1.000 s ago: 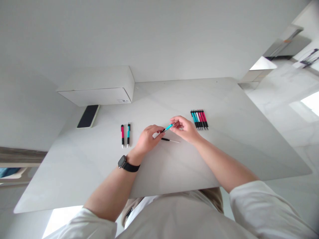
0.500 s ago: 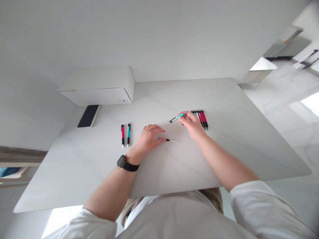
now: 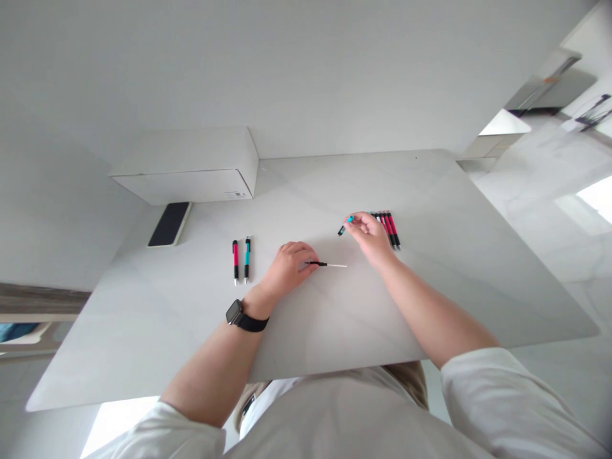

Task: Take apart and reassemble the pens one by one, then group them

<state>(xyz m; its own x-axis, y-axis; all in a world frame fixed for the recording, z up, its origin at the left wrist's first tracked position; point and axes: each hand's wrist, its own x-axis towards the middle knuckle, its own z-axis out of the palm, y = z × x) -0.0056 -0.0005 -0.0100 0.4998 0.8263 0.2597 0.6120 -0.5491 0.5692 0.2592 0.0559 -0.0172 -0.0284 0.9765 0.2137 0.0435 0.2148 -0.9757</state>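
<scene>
My left hand (image 3: 291,266), with a black watch (image 3: 235,312) on its wrist, has thumb and fingers closed on a thin pen refill (image 3: 335,265). The refill has a black section near the fingertips, and its pale end points right. In my right hand (image 3: 370,237), a turquoise pen barrel (image 3: 350,219) is pinched between thumb and fingers, its black end tilted down to the left. Just beyond that hand lies a row of several pens (image 3: 391,229), red ones at its right side, partly hidden by the hand. Left of my left hand rest a red pen (image 3: 235,258) and a turquoise pen (image 3: 247,258).
A white box (image 3: 191,185) stands against the wall at the back left of the white table (image 3: 157,331). In front of the box lies a dark-screened phone (image 3: 168,224). The table's near edge runs close to my body.
My left fingers have closed on the refill, which has shifted slightly away from me. My right hand has turned the turquoise barrel, so its black end now points more steeply toward me.
</scene>
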